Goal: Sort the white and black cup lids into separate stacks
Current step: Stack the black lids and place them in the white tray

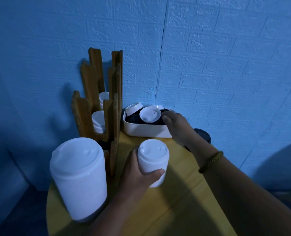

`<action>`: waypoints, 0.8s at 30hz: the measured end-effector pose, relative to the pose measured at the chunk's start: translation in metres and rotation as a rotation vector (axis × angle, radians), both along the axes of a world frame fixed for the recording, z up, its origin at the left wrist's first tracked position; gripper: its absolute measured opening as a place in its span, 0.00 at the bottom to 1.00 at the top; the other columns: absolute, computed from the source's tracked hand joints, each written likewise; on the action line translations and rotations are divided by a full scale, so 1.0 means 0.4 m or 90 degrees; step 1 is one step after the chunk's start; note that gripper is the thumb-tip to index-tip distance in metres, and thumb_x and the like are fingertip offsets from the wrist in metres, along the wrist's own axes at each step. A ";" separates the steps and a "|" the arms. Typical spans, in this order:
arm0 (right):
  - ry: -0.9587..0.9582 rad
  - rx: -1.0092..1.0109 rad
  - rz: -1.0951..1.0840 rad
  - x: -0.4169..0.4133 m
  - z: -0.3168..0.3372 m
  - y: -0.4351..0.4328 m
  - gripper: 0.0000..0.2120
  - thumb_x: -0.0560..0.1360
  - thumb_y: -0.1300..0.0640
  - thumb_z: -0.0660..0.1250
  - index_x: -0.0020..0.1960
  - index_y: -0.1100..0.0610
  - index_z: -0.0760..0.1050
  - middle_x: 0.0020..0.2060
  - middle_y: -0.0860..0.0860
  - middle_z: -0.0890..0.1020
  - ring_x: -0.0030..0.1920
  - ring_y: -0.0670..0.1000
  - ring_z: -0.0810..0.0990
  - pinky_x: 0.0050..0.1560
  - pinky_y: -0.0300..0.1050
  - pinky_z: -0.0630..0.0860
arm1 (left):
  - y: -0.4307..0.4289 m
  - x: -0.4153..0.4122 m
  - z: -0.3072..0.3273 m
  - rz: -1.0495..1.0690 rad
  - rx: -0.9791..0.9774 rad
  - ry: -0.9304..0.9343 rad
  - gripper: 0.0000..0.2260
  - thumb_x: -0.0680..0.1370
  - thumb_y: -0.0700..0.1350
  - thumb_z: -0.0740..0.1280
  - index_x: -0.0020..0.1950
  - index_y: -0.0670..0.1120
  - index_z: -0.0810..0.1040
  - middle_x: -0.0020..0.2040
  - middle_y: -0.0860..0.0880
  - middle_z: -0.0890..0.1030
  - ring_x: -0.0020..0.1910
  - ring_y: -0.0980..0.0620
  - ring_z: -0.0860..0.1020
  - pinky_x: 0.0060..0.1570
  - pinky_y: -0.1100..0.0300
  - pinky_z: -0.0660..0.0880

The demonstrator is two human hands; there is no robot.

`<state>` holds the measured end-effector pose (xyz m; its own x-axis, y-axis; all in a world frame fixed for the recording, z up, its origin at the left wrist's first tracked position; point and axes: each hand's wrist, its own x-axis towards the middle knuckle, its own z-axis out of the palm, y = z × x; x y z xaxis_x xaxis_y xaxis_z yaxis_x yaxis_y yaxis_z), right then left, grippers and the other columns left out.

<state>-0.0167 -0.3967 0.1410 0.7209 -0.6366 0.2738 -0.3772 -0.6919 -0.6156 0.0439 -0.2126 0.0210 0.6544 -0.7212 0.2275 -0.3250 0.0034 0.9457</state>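
Observation:
A white bin point(146, 132) at the back of the table holds mixed white lids point(150, 114) and black lids point(132, 119). My right hand point(174, 123) reaches into the bin's right side, its fingers on the black lids; whether it holds one is hidden. My left hand point(138, 174) grips a short stack of white lids point(152, 160) standing on the table. A taller stack of white lids point(79, 178) stands at the near left. A stack of black lids point(203, 134) stands at the right edge, partly hidden by my right arm.
A wooden lid rack point(97, 106) stands at the back left against the blue wall, with white lids in two slots and dark ones low down. The round yellow table point(183, 201) drops off close on all sides.

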 end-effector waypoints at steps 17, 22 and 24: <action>-0.030 -0.160 -0.036 0.037 -0.026 -0.089 0.04 0.76 0.58 0.70 0.50 0.54 0.78 0.44 0.51 0.77 0.45 0.49 0.76 0.37 0.34 0.66 | 0.001 0.003 -0.002 -0.020 -0.004 0.016 0.38 0.62 0.59 0.80 0.66 0.73 0.63 0.61 0.73 0.72 0.61 0.73 0.70 0.53 0.73 0.69; -0.148 -0.001 0.006 -0.119 -0.015 -0.038 0.10 0.80 0.55 0.65 0.47 0.62 0.72 0.41 0.53 0.74 0.41 0.51 0.72 0.42 0.43 0.68 | 0.007 -0.003 0.003 -0.008 -0.011 0.021 0.42 0.64 0.58 0.81 0.71 0.69 0.62 0.66 0.67 0.72 0.64 0.65 0.72 0.56 0.64 0.71; -0.153 0.141 -0.012 -0.187 -0.044 -0.027 0.08 0.81 0.55 0.61 0.49 0.61 0.72 0.39 0.51 0.73 0.39 0.51 0.72 0.38 0.45 0.69 | 0.007 -0.005 0.004 -0.003 -0.016 0.028 0.43 0.61 0.60 0.80 0.72 0.68 0.64 0.66 0.66 0.74 0.65 0.64 0.73 0.61 0.58 0.73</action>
